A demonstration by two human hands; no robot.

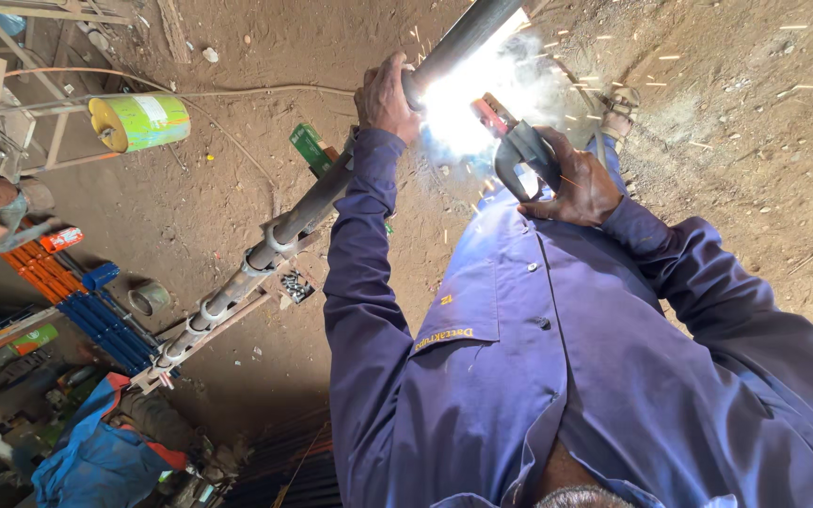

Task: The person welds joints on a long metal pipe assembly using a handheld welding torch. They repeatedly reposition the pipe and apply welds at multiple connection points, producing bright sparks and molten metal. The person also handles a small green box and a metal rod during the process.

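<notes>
The left hand (386,97) grips the long steel pipe (312,202) lying over the dirt floor (755,141). The right hand (578,183) clasps the welding electrode holder (518,141) beside the bright arc (454,103) at the pipe.

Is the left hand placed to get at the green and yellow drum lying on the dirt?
Probably not. The left hand grips the steel pipe, the right hand holds the electrode holder, and the green and yellow drum lies on the ground well across the pipe from them.
</notes>
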